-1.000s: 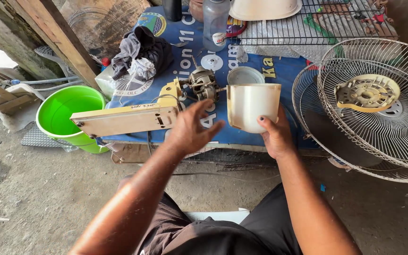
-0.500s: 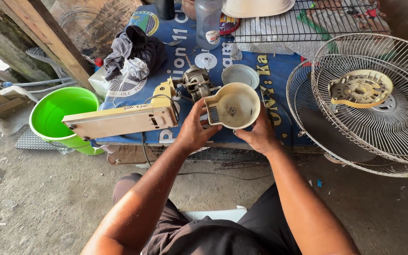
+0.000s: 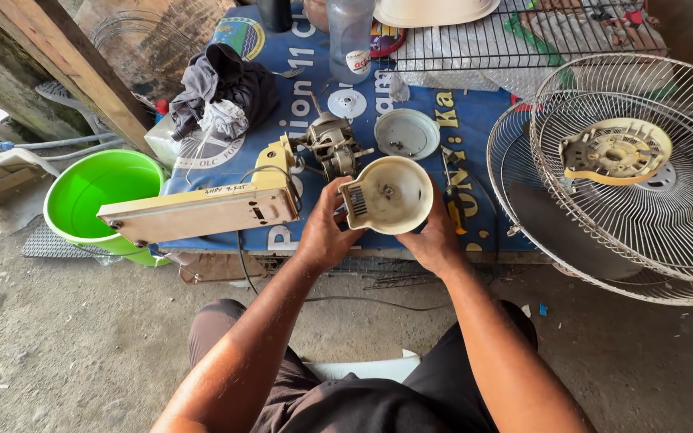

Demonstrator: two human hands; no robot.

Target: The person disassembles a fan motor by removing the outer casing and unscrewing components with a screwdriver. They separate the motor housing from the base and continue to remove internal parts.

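Cream plastic, round and hollow like a cup, the fan motor cover sits in the middle of the frame, its open side facing up. The left hand grips its vented side, and the right hand holds the other side from below. Just above it lies the bare metal fan motor on the blue printed cloth over the worktop. A long cream fan stand part lies to the left. A bright green plastic bucket is at the far left. Two white wire fan guards lean at the right.
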